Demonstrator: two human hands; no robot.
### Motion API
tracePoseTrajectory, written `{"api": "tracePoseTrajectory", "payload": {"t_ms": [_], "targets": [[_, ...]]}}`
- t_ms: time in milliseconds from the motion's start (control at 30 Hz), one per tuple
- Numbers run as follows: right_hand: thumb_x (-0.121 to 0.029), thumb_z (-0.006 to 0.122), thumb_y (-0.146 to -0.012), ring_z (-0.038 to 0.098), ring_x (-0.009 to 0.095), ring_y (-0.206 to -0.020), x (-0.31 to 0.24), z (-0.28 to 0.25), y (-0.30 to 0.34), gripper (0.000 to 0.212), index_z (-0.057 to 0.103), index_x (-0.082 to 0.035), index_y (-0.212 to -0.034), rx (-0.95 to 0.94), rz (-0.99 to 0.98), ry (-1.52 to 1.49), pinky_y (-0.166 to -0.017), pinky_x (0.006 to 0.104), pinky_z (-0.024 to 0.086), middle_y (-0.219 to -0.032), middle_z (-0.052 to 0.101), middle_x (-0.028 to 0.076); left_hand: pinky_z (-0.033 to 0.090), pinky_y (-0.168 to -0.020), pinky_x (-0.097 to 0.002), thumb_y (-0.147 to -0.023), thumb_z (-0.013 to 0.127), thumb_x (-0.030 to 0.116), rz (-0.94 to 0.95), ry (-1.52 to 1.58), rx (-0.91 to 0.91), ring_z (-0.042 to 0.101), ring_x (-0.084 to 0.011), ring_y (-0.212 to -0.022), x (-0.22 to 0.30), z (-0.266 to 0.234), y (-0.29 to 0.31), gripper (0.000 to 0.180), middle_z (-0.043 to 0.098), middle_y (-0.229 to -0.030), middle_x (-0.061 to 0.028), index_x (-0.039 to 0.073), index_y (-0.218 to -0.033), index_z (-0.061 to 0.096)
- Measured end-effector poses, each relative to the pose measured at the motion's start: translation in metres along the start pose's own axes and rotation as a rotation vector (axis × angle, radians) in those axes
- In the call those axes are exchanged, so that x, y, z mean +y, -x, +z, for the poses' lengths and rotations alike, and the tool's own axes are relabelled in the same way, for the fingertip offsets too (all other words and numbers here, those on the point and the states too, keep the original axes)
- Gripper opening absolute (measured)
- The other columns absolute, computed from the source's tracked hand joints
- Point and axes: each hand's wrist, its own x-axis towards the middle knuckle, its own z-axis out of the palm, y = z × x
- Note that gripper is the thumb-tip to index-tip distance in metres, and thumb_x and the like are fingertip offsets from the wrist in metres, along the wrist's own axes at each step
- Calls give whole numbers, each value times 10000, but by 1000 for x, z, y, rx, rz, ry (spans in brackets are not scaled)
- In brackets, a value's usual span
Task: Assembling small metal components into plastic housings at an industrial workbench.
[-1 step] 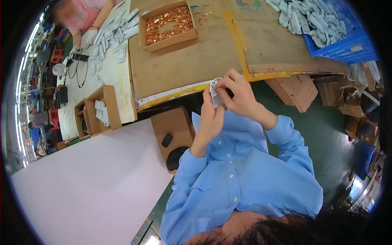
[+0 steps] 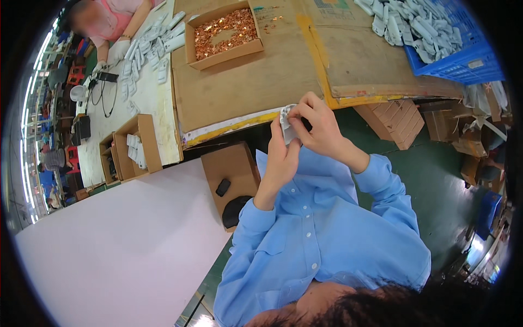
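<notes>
A small white plastic housing [image 2: 287, 129] is held up in front of my chest, just off the near edge of the cardboard-covered table [image 2: 239, 98]. My left hand [image 2: 280, 161] grips it from the left side, thumb and fingers round it. Over its upper end, the fingers of my right hand [image 2: 318, 125] are bent and pinched together against the housing. Whether a small part sits between those right fingertips is hidden. Beyond my hands, a shallow carton [image 2: 229, 59] holds many small copper-coloured metal pieces.
A blue crate [image 2: 463, 68] heaped with white plastic housings [image 2: 419, 27] stands at the far right. At the left table, a gloved person [image 2: 117, 52] sits by more housings [image 2: 150, 46]. A carton [image 2: 152, 144], a white board [image 2: 120, 234] and a brown box [image 2: 231, 158] lie at my left.
</notes>
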Motion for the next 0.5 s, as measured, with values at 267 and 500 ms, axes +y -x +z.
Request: {"api": "tracePoseTrajectory", "payload": {"t_ms": [267, 500], "targets": [[-49, 669, -790, 569, 259, -755, 5, 4, 5, 142, 571, -39, -892, 55, 55, -80, -637, 351, 469, -919, 505, 106, 477, -861, -310, -869, 459, 4, 30, 100, -10, 579, -202, -1006, -7, -1, 2, 473, 571, -1142, -143, -4, -1335, 370], [-76, 687, -794, 527, 211, -795, 1, -5, 6, 232, 514, -32, -943, -29, 229, -258, -677, 316, 452, -905, 491, 96, 517, -713, -272, -927, 438, 78, -41, 231, 18, 604, -136, -876, -2, -3, 2, 351, 609, -1055, -103, -3, -1269, 439]]}}
